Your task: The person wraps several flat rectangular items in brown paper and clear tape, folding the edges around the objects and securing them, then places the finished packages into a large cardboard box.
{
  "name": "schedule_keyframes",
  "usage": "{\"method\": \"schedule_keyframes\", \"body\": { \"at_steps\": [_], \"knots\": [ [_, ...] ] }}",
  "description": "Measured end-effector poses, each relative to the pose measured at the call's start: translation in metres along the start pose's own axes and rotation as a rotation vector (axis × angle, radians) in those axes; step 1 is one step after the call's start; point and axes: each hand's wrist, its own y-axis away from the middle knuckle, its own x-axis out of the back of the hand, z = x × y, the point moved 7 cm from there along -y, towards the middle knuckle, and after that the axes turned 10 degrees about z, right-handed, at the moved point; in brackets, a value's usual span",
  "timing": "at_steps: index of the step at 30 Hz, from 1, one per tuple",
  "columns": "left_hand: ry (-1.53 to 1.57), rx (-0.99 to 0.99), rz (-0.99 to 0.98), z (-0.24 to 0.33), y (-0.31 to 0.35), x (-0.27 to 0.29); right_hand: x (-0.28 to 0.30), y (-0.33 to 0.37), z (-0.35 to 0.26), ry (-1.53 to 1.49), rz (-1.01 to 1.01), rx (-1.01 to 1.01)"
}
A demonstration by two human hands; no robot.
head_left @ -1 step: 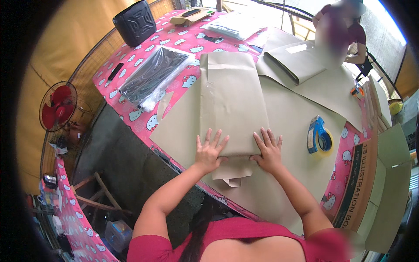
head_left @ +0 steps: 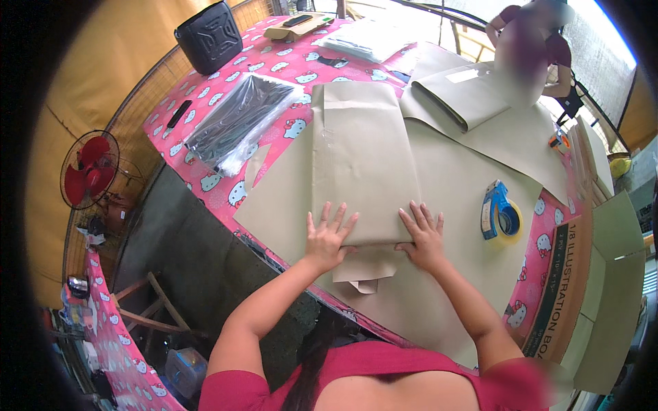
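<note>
A long package wrapped in brown kraft paper lies lengthwise in front of me, with a taped seam along its left side. My left hand rests flat on its near left corner, fingers spread. At the near right corner lies my right hand, likewise flat and spread, its thumb at the near edge. Between the hands, a paper end flap sticks out toward me, its tip folded. What is inside the package is hidden. Beneath it spreads a large brown paper sheet. A blue tape dispenser with clear tape sits to the right.
Plastic-wrapped dark sheets lie on the pink patterned tablecloth. A black speaker-like box stands far left. Across the table, a person stands by another folded brown paper piece. An open cardboard box borders the right side.
</note>
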Motion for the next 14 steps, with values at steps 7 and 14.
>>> {"method": "schedule_keyframes", "body": {
  "at_steps": [7,14],
  "knots": [
    [-0.039,-0.007,0.006,0.002,-0.002,-0.002,0.000,0.027,0.046,-0.078,0.134,-0.406],
    [-0.038,0.025,-0.030,-0.002,0.002,0.001,-0.013,0.120,-0.011,-0.097,0.140,-0.446]
  ]
}}
